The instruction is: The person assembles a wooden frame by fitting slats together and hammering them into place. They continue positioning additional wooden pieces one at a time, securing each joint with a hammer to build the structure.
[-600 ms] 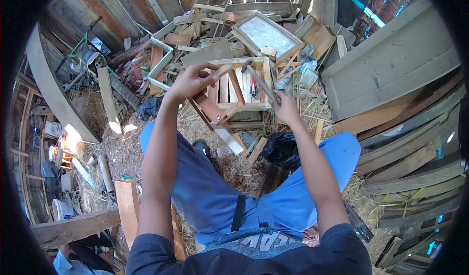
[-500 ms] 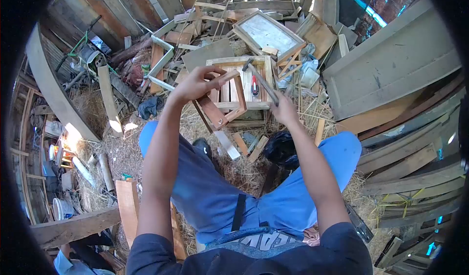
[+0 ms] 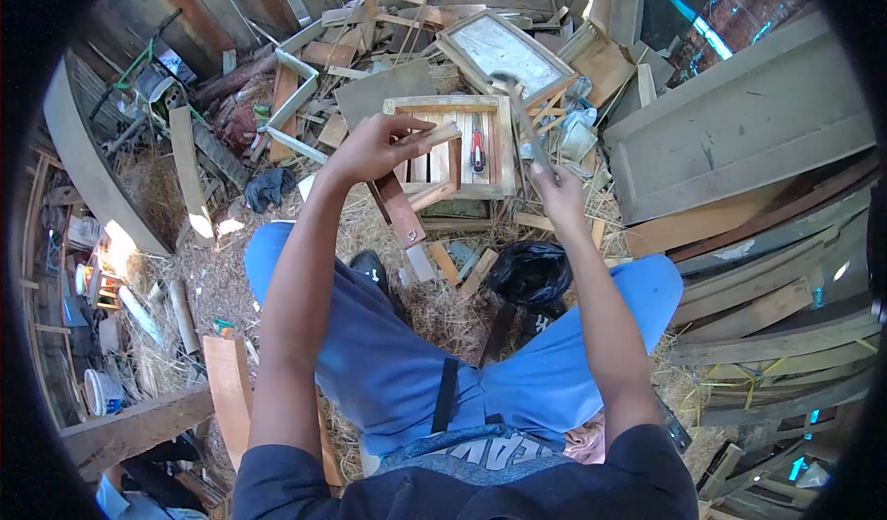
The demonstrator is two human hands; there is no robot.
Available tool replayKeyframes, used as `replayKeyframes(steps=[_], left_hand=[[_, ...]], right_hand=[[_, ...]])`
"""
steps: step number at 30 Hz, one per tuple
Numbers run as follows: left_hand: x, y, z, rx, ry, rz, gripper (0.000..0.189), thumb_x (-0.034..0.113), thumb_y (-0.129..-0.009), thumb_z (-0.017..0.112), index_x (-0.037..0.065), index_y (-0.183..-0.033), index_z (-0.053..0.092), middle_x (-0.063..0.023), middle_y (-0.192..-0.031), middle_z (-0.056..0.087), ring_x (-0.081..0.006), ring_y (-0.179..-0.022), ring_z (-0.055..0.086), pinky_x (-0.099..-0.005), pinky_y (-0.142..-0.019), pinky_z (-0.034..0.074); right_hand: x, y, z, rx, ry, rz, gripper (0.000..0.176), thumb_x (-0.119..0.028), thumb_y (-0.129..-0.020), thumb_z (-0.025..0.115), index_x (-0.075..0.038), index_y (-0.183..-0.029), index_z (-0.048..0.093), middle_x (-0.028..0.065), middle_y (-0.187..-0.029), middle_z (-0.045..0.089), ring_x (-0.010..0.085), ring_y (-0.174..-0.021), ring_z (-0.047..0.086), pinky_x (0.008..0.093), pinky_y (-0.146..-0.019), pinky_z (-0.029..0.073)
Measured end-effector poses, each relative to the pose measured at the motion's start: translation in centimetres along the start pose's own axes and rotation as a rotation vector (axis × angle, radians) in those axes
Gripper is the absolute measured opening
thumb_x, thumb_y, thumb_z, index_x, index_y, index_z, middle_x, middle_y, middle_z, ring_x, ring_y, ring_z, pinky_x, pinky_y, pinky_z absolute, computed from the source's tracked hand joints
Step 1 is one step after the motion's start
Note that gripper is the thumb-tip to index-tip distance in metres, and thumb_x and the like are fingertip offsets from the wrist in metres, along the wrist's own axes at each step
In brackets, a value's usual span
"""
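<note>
My left hand (image 3: 371, 149) is closed around the upper edge of a small wooden frame (image 3: 397, 210) made of joined boards, which is tilted above a crate. In my right hand (image 3: 560, 195) is a hammer (image 3: 530, 130), gripped by its handle with the head pointing up and away from me. The hammer is to the right of the frame, apart from it. Beneath and beyond the frame stands a slatted wooden crate (image 3: 504, 147). On its slats lies a screwdriver (image 3: 478, 151) with a red and black handle.
Scrap boards and a framed panel (image 3: 506, 54) are heaped beyond the crate. A black plastic bag (image 3: 531, 272) sits by my right leg. On the right lean a large grey board (image 3: 739, 123) and stacked planks. Straw and wood offcuts cover the ground; another person's clothing (image 3: 148, 483) shows at lower left.
My right hand has swung the hammer to the right, away from the wooden frame. The frame has tilted slightly in my left hand, and the view has shifted a little.
</note>
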State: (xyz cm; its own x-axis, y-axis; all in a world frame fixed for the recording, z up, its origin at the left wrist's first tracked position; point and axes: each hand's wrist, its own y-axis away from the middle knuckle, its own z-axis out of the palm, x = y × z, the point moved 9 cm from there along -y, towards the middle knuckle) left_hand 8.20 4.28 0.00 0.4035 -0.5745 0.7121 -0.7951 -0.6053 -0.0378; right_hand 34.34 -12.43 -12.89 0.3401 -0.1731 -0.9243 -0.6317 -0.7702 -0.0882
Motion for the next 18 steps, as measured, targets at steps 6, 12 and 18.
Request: replayKeyframes(steps=[6,12,18], left_hand=[[-2.1,-0.1,0.5,0.039,0.026,0.049,0.040,0.028,-0.090,0.077,0.003,-0.121,0.072,-0.0160,-0.097,0.076,-0.0231,-0.087,0.072,-0.0373,-0.082,0.055],[-0.6,0.4,0.3,0.009,-0.053,0.048,0.037,0.026,-0.089,0.078,-0.001,-0.114,0.074,-0.0230,-0.095,0.074,-0.0338,-0.088,0.073,-0.0410,-0.082,0.054],[-0.4,0.9,0.3,0.016,-0.078,0.045,0.038,0.026,-0.087,0.079,0.001,-0.116,0.074,-0.0242,-0.097,0.074,-0.0375,-0.090,0.073,-0.0417,-0.082,0.054]], right_hand=[[-6.1,6.6,-3.4,-0.306,-0.382,0.318,0.026,-0.024,-0.110,0.048,-0.003,-0.099,0.057,-0.0030,-0.070,0.047,0.0050,-0.056,0.039,0.0249,-0.050,0.032],[-11.4,7.8,-7.4,-0.262,0.262,-0.233,0.023,-0.011,-0.107,0.048,-0.002,-0.122,0.062,0.0088,-0.074,0.054,0.0151,-0.064,0.051,0.0323,-0.062,0.044],[-18.1,8.6,-7.0,-0.353,0.347,-0.375,0.045,-0.002,-0.104,0.048,-0.009,-0.149,0.052,0.0132,-0.083,0.062,0.0168,-0.068,0.051,0.0327,-0.069,0.048]])
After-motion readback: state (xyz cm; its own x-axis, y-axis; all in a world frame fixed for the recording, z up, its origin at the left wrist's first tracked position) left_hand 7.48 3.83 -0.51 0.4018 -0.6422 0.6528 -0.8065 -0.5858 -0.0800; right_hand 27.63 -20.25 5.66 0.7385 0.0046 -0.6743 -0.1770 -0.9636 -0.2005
